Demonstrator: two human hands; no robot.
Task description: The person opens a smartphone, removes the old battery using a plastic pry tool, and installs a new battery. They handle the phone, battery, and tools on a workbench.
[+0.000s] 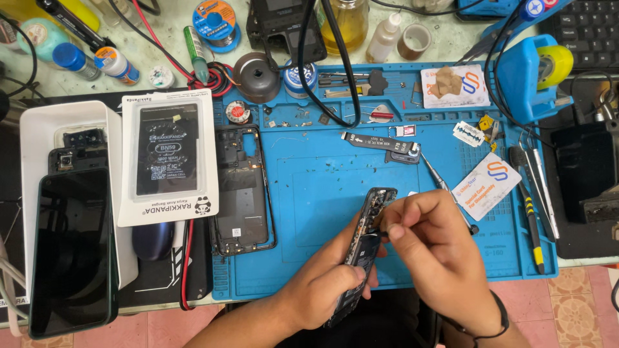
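Observation:
My left hand [329,277] grips a dark phone circuit board and frame [364,248], held on edge above the front of the blue repair mat [309,187]. My right hand [429,241] is pinched against the board's upper half, fingers closed on a small part or tool that I cannot make out. A small screwdriver [445,187] lies on the mat just behind my right hand. An empty black phone housing [240,190] rests flat on the mat's left edge.
A battery in a white package [167,154] and a white tray [39,135] with a dark phone [72,251] lie at left. Tweezers and tools [532,187], two cards, a blue tape dispenser [532,74], bottles and solder spools crowd the back and right.

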